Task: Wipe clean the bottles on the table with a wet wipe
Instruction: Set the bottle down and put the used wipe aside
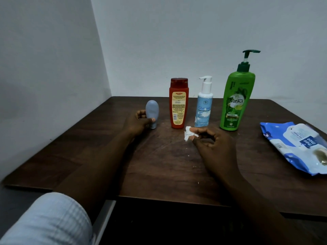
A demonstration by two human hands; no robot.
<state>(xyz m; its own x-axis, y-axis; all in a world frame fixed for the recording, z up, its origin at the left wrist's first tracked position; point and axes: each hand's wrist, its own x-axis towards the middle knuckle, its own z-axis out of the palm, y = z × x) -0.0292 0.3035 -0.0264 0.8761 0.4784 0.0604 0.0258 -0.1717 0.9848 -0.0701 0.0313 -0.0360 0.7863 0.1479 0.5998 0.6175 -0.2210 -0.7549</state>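
Several bottles stand in a row at the back of the dark wooden table [159, 167]. My left hand [139, 123] grips the small grey-blue bottle [152, 111], which stands cap-down at the left end. Right of it stand a red-orange bottle [178, 105], a white and light-blue pump bottle [203, 105] and a tall green pump bottle [236, 99]. My right hand [214, 144] hovers in front of the pump bottle and pinches a small crumpled white wet wipe [188, 134] between thumb and fingertips.
A blue and white pack of wet wipes [297, 145] lies flat at the table's right edge. White walls meet in a corner behind the table, close to the bottles. Small white specks dot the tabletop. My light checked sleeve [47, 220] shows at bottom left.
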